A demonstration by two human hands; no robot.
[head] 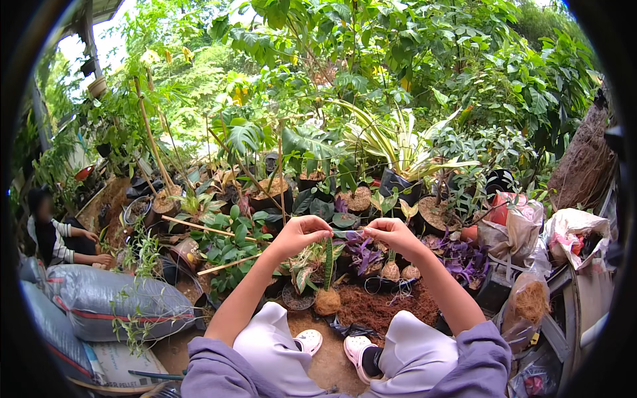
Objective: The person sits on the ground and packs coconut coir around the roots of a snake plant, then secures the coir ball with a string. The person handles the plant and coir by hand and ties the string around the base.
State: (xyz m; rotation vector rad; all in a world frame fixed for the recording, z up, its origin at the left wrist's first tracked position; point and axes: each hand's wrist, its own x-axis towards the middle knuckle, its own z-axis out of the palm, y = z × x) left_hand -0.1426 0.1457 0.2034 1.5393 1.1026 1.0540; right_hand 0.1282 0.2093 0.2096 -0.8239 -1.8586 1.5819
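My left hand [309, 233] and my right hand [389, 233] are raised in front of me, a short way apart. A thin, pale string [348, 231] is pinched between the fingertips of both hands and stretches between them. Below my left hand, a dark green upright leaf [328, 263] rises from a round ball wrapped in brown fibre [327, 302], which rests on the ground. Two more wrapped balls [390, 271] sit below my right hand, with loose pale string [400, 293] near them.
Reddish-brown coir [383, 306] lies between the potted plants and my knees. Filled sacks [119, 301] are at left, where another person [59, 234] sits. Bamboo sticks [209, 229] cross the plants. White sacks [575, 234] and a clear bag of fibre [527, 303] stand at right.
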